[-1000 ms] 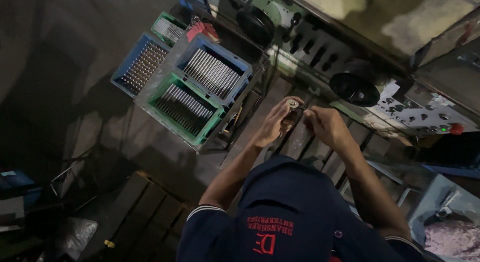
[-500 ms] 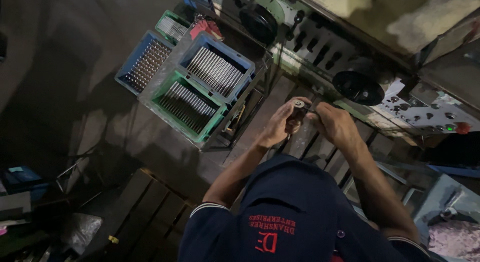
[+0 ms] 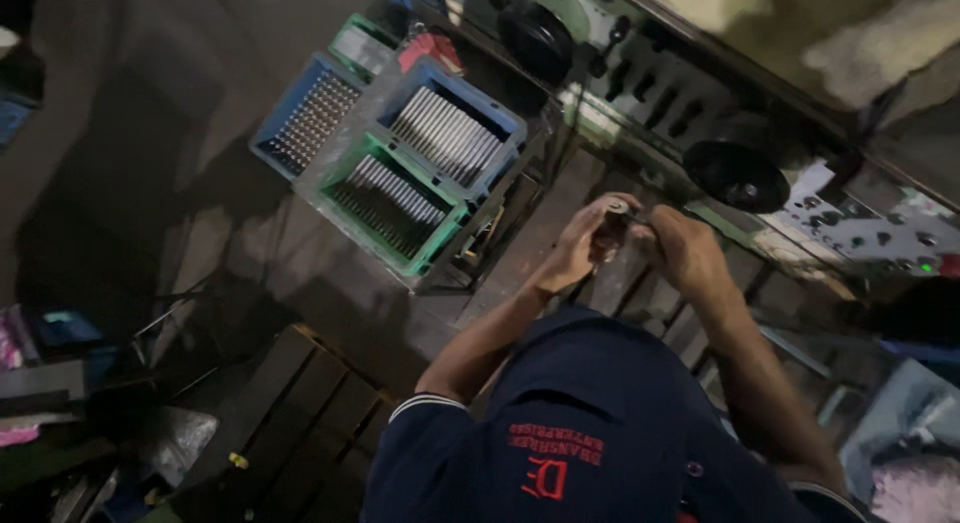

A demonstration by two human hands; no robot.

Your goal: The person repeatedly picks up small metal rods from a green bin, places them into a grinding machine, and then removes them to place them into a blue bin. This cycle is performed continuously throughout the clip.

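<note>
A green crate (image 3: 352, 215) and a blue crate (image 3: 497, 125) of metal rods (image 3: 445, 135) sit side by side, near a black handwheel (image 3: 738, 175) on the machine (image 3: 850, 223)

Stacked green plastic crate (image 3: 400, 208) and blue plastic crate (image 3: 450, 133) of metal rods crowd the left, the black round machine wheel (image 3: 738, 173) blocks ahead, leaving open the slatted wooden platform (image 3: 540, 243) between.
</note>
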